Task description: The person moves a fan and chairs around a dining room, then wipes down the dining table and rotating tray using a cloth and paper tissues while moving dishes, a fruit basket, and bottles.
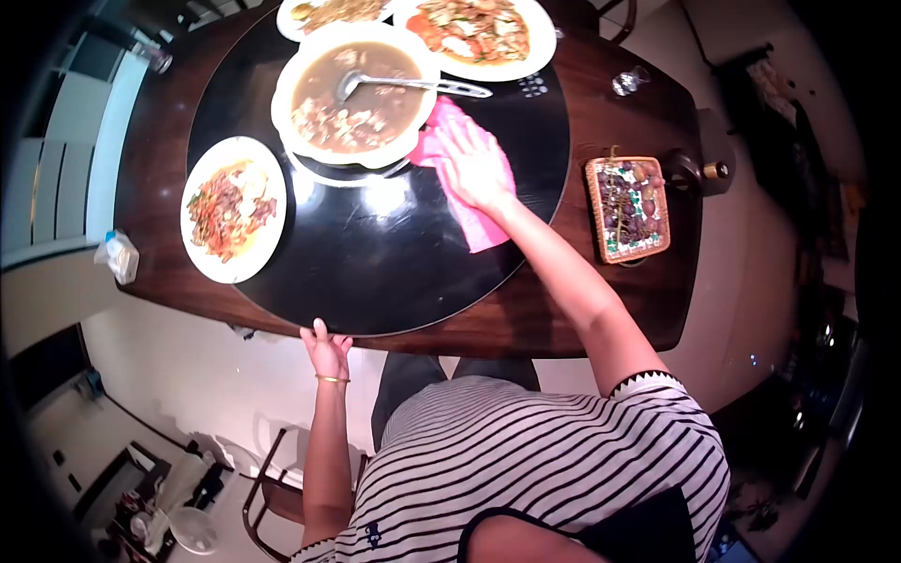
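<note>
Spread flat, the right hand (474, 169) should press the cloth (481, 228) evenly beside the bowl (283, 113) (left hand (328, 355): grip unclear).

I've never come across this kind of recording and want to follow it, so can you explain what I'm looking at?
There's no machine here, just one person's bare hands. The single picture comes from a camera worn on their head, looking forward and down, so you see their striped shirt from above.

The right hand lies flat on a pink cloth, on the round black top of a wooden table. The left hand is at the near edge.

Around them are a soup bowl with a ladle in it, a plate of food on the left, two more beyond, and a fruit basket on the right.
</note>
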### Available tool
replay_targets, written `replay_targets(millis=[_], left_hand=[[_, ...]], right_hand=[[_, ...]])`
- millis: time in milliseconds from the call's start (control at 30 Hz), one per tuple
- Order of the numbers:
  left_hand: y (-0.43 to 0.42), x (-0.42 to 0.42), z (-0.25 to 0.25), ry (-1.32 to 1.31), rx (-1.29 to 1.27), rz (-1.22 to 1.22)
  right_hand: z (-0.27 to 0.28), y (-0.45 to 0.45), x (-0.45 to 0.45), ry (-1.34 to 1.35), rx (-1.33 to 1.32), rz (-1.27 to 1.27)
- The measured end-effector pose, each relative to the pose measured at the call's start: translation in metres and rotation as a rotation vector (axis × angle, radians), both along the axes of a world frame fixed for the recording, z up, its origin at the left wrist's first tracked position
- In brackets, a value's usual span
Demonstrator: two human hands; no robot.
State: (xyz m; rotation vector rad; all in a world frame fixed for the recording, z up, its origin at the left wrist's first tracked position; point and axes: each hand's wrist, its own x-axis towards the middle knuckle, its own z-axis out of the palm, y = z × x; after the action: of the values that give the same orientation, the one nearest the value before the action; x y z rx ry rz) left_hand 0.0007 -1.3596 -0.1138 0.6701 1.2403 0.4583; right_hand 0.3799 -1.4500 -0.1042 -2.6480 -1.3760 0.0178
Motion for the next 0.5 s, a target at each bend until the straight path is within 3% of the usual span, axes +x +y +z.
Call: replay_targets(millis=[167,367,400,500], left_hand=[[0.004,-0.006,-0.003,-0.006,0.011,-0.023],[0.0,0.0,0.002,-0.034,-0.001,0.004],[0.001,-0.001,-0.002,-0.039,-0.002,0.002],[0.003,-0.002,-0.003,0.022,-0.008,-0.01]], right_hand=[[0.009,0.034,-0.058,-0.034,0.055,0.092],[0.008,0.062,-0.122,0.195,-0.016,0.244],[0.006,0.069,-0.14,0.096,0.063,0.292],[0.009,0.086,-0.168,0.161,0.087,0.303]])
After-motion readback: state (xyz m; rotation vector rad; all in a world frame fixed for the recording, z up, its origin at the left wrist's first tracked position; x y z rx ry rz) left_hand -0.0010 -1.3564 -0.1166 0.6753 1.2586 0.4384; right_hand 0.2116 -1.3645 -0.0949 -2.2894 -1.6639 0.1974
